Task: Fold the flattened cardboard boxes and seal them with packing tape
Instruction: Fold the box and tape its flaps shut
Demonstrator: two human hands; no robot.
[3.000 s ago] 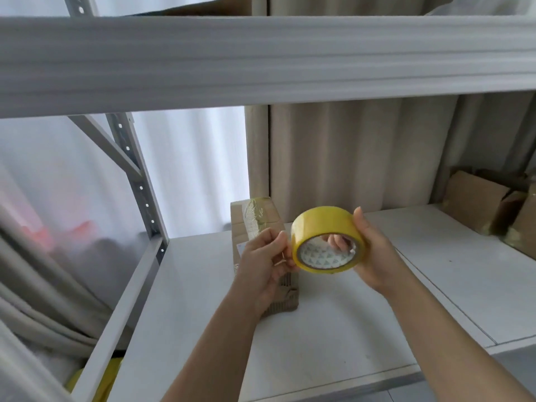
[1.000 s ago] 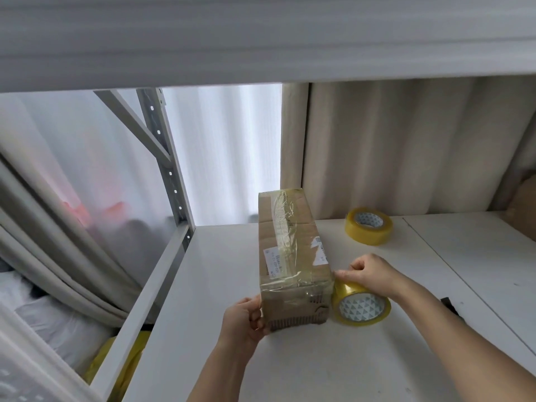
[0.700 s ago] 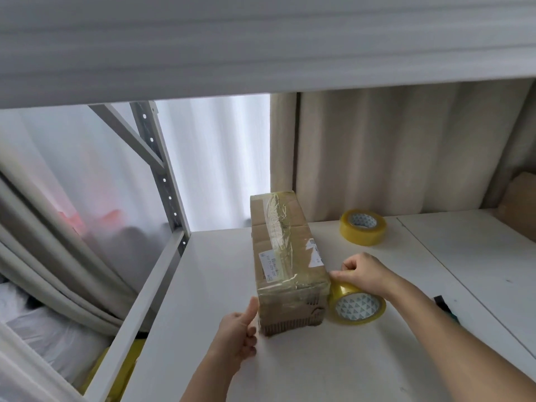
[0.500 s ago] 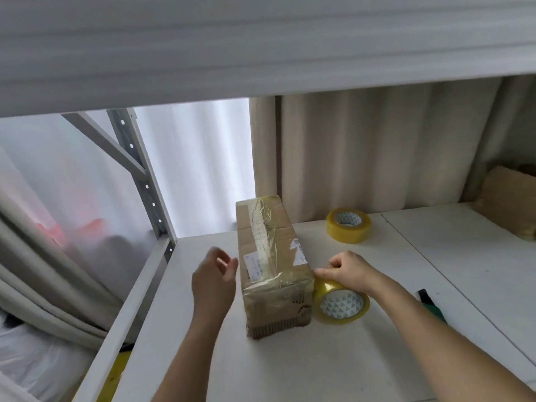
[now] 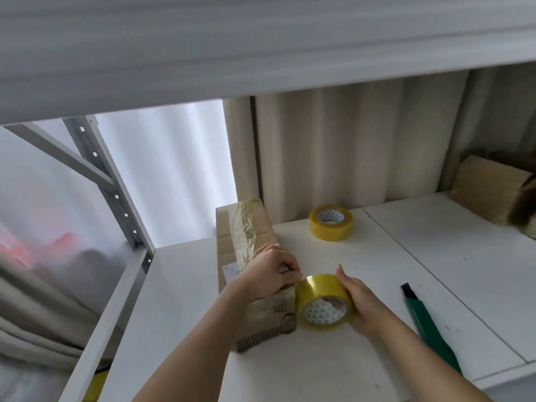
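Two yellow tape rolls — one (image 5: 324,303) beside the long taped cardboard box (image 5: 249,256), one (image 5: 331,222) further back on the white shelf (image 5: 333,369). One long box in front, at least one more brown box (image 5: 490,189) at the far right — count there unclear, partly cut off. One green utility knife (image 5: 426,323), two hands: left hand (image 5: 268,275), right hand (image 5: 358,300).

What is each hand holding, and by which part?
Right hand grips the yellow tape roll by its outer rim; left hand pinches something at the cardboard box's top right edge.
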